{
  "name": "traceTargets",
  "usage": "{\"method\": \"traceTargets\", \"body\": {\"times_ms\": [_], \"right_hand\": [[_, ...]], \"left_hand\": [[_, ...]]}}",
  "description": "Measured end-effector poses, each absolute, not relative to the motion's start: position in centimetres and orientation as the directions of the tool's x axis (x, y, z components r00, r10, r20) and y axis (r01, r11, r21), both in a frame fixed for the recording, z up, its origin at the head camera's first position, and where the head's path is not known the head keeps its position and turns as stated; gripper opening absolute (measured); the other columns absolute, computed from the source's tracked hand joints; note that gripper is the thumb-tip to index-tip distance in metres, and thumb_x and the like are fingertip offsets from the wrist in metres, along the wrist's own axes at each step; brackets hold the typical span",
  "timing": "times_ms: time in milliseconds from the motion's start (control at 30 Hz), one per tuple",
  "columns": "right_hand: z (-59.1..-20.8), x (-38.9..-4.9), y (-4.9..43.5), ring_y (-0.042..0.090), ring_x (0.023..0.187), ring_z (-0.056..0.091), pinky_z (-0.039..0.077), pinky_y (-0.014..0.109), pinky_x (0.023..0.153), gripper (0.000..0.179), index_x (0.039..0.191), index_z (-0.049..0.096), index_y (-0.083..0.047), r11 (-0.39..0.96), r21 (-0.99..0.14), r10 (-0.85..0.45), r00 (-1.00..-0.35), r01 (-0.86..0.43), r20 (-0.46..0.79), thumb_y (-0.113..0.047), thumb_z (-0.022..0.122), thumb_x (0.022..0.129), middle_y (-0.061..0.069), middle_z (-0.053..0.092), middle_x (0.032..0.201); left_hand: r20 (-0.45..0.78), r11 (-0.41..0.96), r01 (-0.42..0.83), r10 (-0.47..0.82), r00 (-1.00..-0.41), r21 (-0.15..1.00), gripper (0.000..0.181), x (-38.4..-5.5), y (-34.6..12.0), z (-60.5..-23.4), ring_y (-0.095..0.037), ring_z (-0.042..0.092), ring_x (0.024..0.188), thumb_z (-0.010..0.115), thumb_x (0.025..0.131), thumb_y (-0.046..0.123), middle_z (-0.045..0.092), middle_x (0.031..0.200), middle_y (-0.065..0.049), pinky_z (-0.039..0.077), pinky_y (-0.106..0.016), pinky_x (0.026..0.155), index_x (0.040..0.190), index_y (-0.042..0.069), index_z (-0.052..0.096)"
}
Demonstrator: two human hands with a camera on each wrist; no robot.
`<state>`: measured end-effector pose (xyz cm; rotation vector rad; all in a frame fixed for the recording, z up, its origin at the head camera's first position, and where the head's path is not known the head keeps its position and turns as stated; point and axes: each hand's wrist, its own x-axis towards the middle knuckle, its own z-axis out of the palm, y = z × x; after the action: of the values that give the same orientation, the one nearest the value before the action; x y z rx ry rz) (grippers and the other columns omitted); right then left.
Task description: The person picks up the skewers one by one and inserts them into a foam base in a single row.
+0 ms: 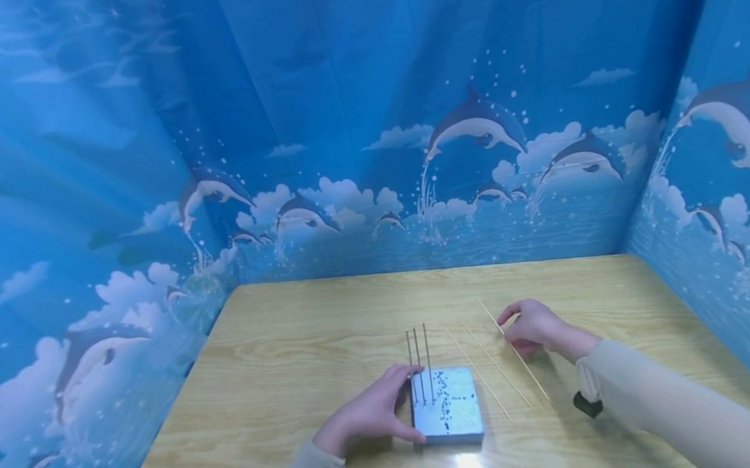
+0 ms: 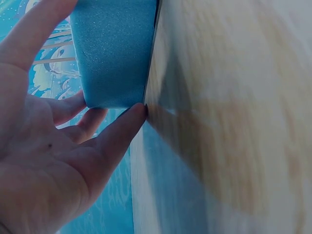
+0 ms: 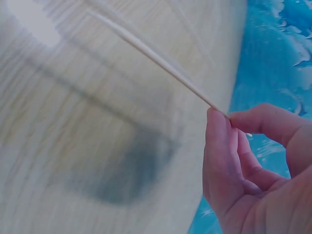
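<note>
A square blue-grey foam block [image 1: 464, 414] with many small dark holes in its top lies on the table. My left hand [image 1: 378, 408] grips its left side, thumb at the near corner and fingers at the far one; the left wrist view shows the fingertips against the foam block [image 2: 114, 53]. Three thin sticks [image 1: 429, 358] stand upright in the block's left part. To the right, my right hand [image 1: 535, 326] pinches a thin wooden stick [image 3: 161, 61] between thumb and fingers, tilted and apart from the block. The right wrist view shows its shadow on the table.
Two more thin sticks [image 1: 478, 374] lie slanted on the wooden table [image 1: 304, 337] between the block and my right hand. Blue curtains [image 1: 356, 122] printed with dolphins hang behind the table and along both sides.
</note>
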<state>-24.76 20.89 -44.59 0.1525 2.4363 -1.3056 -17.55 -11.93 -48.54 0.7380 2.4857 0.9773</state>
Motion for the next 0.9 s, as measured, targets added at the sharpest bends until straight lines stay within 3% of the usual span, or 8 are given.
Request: {"method": "traceTargets", "body": {"times_ms": [200,367,567,900], "right_hand": [[-42.8,-24.5,20.4,0.014,0.065,0.059,0.062,0.035,0.063,0.047,0.121,0.056,0.007,0.507,-0.831,-0.145,-0.928,0.228,-0.343,0.007,0.059,0.075,0.003,0.057,0.071],[-41.3,-24.2,20.2,0.017,0.075,0.063,0.064,0.036,0.071,0.046,0.125,0.054,0.007,0.426,-0.882,-0.198,-0.930,0.201,-0.308,0.005,0.062,0.080,0.008,0.064,0.084],[-39.7,-23.6,19.7,0.017,0.078,0.065,0.063,0.041,0.080,0.045,0.128,0.052,0.005,0.359,-0.912,-0.210,-0.935,0.197,-0.285,0.003,0.064,0.085,0.008,0.065,0.091],[-37.9,-21.6,18.3,0.018,0.082,0.067,0.063,0.041,0.080,0.039,0.126,0.053,0.003,0.240,-0.957,-0.209,-0.955,0.160,-0.212,0.002,0.064,0.089,0.007,0.067,0.090]], "left_hand": [[-0.146,0.624,0.333,0.589,-0.795,0.707,0.110,-17.6,-11.8,-48.4,-0.020,0.045,0.135,0.090,0.062,0.042,0.044,0.148,-0.002,0.037,-0.043,0.118,0.152,0.016,0.033],[-0.140,0.615,0.330,0.590,-0.795,0.716,0.109,-17.6,-11.9,-48.5,-0.019,0.046,0.133,0.090,0.062,0.040,0.045,0.147,-0.002,0.039,-0.041,0.117,0.152,0.016,0.034],[-0.141,0.610,0.332,0.596,-0.791,0.719,0.109,-17.6,-11.9,-48.3,-0.019,0.047,0.132,0.090,0.062,0.039,0.045,0.146,-0.002,0.040,-0.039,0.117,0.152,0.015,0.033],[-0.135,0.624,0.351,0.596,-0.792,0.699,0.108,-17.5,-11.8,-48.4,-0.018,0.047,0.132,0.090,0.062,0.042,0.045,0.145,-0.001,0.040,-0.039,0.116,0.151,0.016,0.034]]}}
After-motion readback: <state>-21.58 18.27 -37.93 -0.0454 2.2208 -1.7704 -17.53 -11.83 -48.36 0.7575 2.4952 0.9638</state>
